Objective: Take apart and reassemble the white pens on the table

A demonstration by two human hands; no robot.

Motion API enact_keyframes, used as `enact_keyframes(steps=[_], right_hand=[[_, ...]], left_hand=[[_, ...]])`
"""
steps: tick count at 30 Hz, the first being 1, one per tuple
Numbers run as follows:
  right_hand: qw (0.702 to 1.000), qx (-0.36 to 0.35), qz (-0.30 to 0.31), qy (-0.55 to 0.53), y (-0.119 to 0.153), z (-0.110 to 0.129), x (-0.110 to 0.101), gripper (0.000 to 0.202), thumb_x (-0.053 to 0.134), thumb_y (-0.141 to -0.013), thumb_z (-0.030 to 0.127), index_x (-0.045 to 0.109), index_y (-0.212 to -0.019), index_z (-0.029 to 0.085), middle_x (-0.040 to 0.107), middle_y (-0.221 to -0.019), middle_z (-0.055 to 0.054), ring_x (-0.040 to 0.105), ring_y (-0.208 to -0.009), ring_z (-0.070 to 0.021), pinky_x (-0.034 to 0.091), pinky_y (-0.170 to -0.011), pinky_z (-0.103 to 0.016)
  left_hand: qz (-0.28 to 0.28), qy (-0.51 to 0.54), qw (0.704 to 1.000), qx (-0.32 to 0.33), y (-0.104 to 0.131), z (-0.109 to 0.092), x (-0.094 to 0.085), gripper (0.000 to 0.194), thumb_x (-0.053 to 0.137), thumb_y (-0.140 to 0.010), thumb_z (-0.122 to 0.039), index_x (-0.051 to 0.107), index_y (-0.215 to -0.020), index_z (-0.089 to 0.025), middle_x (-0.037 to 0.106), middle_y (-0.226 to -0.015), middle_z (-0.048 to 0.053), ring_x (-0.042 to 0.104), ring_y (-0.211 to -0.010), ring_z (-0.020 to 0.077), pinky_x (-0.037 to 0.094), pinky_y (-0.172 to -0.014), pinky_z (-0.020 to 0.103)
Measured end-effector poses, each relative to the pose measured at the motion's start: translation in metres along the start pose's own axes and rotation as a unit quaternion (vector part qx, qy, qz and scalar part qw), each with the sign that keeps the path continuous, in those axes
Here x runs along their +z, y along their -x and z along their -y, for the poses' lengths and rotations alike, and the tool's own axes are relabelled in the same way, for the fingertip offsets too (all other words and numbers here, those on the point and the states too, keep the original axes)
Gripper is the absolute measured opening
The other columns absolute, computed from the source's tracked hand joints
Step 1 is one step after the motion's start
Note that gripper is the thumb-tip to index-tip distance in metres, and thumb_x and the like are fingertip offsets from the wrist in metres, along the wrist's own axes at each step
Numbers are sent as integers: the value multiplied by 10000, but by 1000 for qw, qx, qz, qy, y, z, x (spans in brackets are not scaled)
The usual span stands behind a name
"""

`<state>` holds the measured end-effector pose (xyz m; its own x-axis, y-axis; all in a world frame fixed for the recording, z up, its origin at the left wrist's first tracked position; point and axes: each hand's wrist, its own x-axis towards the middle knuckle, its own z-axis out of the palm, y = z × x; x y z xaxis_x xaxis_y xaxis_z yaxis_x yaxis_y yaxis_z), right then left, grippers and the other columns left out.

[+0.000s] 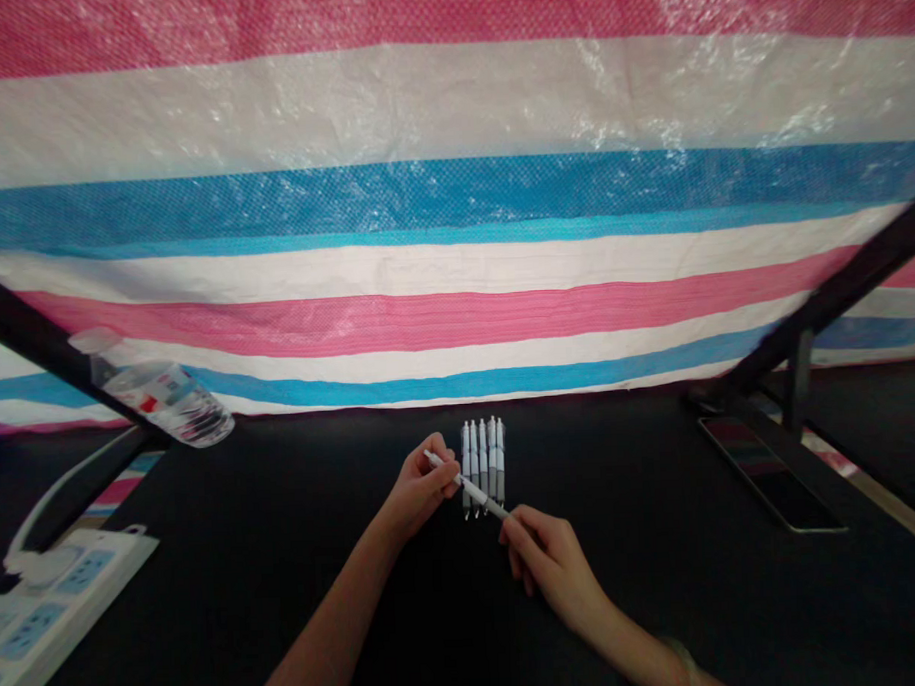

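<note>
Both of my hands hold one white and grey pen [474, 491], tilted with its white end up to the left. My left hand [423, 484] pinches it near the white clicker end. Fingers of my right hand [547, 555] close around the grey grip end, hiding the tip. Just behind the held pen, several matching pens [483, 437] lie side by side in a row on the black table [300, 549], grey grips toward me. The held pen crosses in front of part of that row.
A clear plastic bottle [172, 401] is at the left beside a dark frame bar. A white power strip [76, 596] with a plugged-in cable lies at the near left. At the right is a phone [769, 472]. A striped plastic sheet [452, 198] hangs behind.
</note>
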<state>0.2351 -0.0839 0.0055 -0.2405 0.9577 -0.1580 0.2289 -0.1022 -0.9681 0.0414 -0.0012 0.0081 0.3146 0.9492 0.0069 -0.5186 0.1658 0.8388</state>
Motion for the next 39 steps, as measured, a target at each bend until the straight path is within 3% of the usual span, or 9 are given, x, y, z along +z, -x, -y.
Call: enact_keyframes(steps=[6, 10, 13, 16, 24, 35, 39], right_hand=[[994, -51, 24, 89, 2, 6, -1, 406, 434, -1006, 502, 569, -787, 188, 563, -592, 20, 540, -489, -112, 347, -459, -200], [992, -61, 30, 104, 3, 8, -2, 355, 413, -1024, 450, 603, -871, 192, 575, -604, 23, 555, -512, -121, 360, -489, -209], [992, -61, 29, 105, 4, 10, -3, 328, 413, -1025, 432, 610, -917, 193, 579, -608, 25, 559, -511, -121, 363, -494, -212], [993, -58, 32, 103, 4, 10, -3, 305, 419, -1023, 419, 605, -935, 194, 578, -610, 28, 565, -516, -122, 366, -498, -212], [991, -66, 33, 115, 4, 10, -3, 269, 432, -1016, 382, 611, -939, 196, 582, -617, 29, 555, -514, -118, 361, -495, -208], [990, -60, 28, 122, 5, 8, -2, 265, 437, -1013, 383, 615, -950, 197, 568, -611, 34, 552, -517, -121, 359, -502, -212], [990, -64, 26, 121, 4, 10, -2, 252, 443, -1009, 369, 618, -961, 195, 569, -614, 34, 558, -529, -123, 370, -517, -214]], left_hand=[[-6, -4, 1000, 0, -1, 4, 4, 287, 875, -705, -280, 680, -866, -145, 636, -788, 13, 621, -732, 135, 489, -659, 228], [-17, 1, 1000, 2, -1, 3, 3, 300, 848, -743, -299, 717, -974, -160, 626, -822, 11, 636, -725, 145, 522, -690, 277], [-25, 0, 1000, -2, 0, 0, 3, 445, 830, -766, -266, 676, -1179, -200, 652, -860, 17, 629, -697, 125, 519, -679, 264], [-29, 0, 1000, -8, 1, -3, 4, 655, 820, -774, -237, 535, -1362, -289, 678, -880, 10, 642, -694, 127, 520, -671, 260], [-55, -10, 998, -3, -1, 0, 1, 470, 840, -736, -224, 613, -1146, -249, 662, -835, -16, 652, -699, 128, 551, -672, 266], [-78, 11, 997, 10, -2, 0, 2, 523, 840, -739, -235, 625, -1216, -242, 678, -838, 0, 646, -691, 115, 531, -656, 231], [-93, -7, 996, 12, -2, 0, 0, 473, 848, -730, -242, 643, -1156, -246, 684, -823, -4, 664, -687, 128, 530, -650, 240]])
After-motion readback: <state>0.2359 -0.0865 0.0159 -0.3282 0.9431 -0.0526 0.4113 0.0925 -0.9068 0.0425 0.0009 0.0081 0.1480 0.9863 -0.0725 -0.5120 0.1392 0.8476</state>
